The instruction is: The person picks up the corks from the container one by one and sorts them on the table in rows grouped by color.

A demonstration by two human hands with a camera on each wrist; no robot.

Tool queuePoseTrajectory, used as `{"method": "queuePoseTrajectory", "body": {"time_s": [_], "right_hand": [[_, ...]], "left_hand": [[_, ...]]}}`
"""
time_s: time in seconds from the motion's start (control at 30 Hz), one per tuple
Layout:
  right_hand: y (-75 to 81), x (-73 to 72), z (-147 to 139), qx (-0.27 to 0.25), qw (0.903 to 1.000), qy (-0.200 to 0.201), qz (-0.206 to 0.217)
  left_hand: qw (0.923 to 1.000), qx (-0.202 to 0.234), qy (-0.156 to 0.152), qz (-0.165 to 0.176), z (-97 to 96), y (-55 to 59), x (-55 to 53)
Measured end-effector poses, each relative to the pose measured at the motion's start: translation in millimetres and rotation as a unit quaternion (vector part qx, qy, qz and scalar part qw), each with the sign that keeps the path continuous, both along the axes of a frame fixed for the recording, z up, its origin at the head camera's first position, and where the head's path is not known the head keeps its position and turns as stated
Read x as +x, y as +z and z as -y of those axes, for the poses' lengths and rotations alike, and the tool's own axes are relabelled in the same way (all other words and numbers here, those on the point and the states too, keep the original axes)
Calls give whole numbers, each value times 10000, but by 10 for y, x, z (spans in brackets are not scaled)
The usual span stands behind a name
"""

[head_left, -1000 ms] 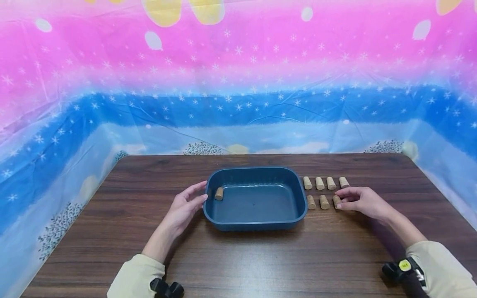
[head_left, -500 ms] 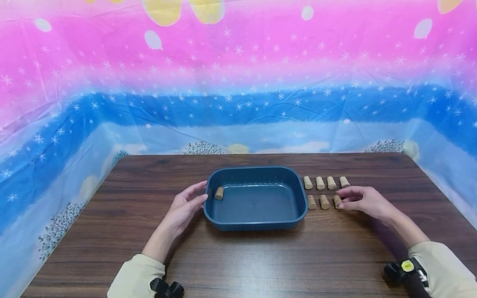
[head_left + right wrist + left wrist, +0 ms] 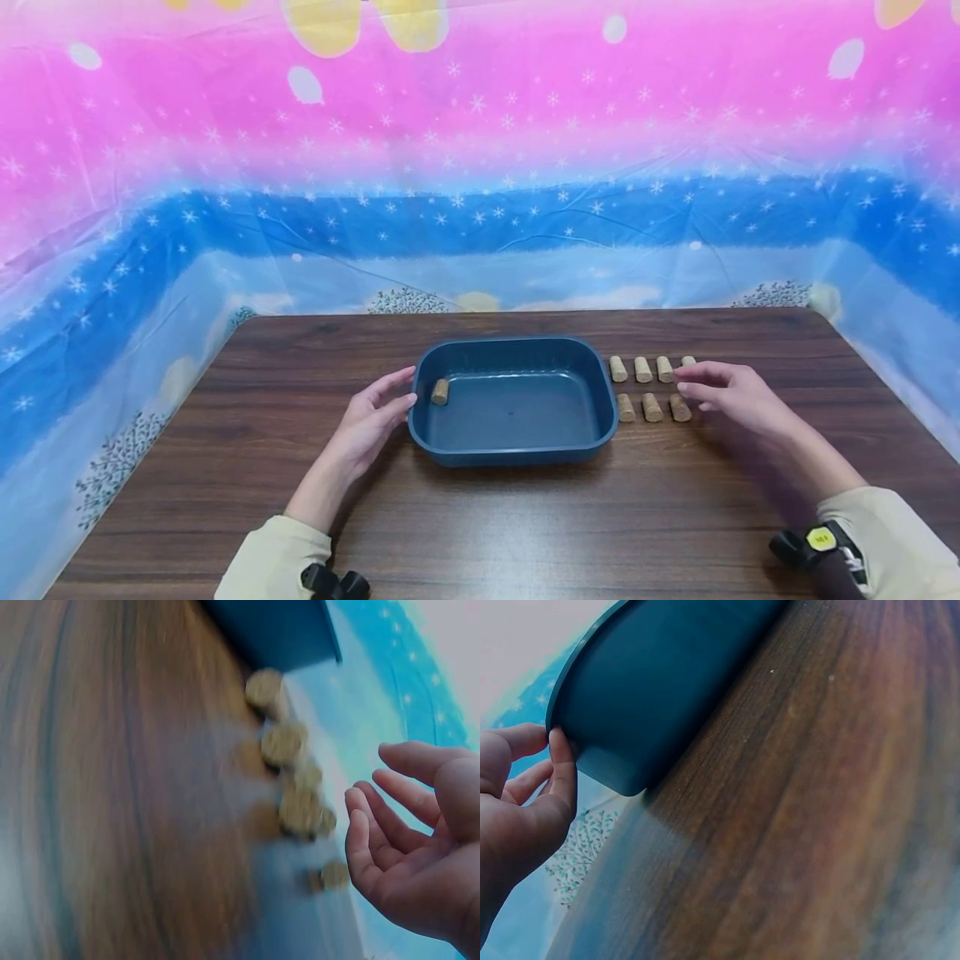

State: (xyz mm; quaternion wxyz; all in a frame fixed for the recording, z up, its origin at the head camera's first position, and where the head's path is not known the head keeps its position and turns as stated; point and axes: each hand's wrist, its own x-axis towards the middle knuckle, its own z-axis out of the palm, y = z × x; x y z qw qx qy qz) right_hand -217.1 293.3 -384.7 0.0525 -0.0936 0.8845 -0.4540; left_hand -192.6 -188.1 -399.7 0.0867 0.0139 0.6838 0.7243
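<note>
My left hand [image 3: 372,417] touches the left end of a dark blue plastic basin [image 3: 512,455], its thumb and fingertips at the outside of the rim. In the left wrist view, the fingers [image 3: 562,769] meet the basin's edge. One cork stopper [image 3: 440,392] is inside the basin, near its left wall. My right hand [image 3: 738,402] hovers with loosely bent fingers and nothing between them, just behind the rightmost cork [image 3: 680,408] of the front row. It partly covers the rightmost cork [image 3: 687,362] of the back row. In the right wrist view, the hand [image 3: 412,847] is apart from the corks.
Right of the basin, cork stoppers stand in two rows: several behind, such as a pale cork [image 3: 642,370], and three in front, including a cork [image 3: 652,408]. All is on a dark wooden table [image 3: 495,533]. A patterned cloth [image 3: 480,217] hangs round the back and sides.
My right hand has let go of the rightmost front cork, risen and moved slightly back. That cork stays in its row. The left hand and basin have not visibly moved.
</note>
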Motion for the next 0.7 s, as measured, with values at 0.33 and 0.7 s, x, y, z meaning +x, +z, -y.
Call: {"method": "queuePoseTrajectory", "body": {"time_s": [0.33,0.7], "right_hand": [[255,29,500,58,9992,344,-173],[425,-55,1017,-699,9954,654,-73]], "left_hand": [[10000,-7,22,-41,13,-1,8],[10000,14,11,-72,9,-17,2]]}}
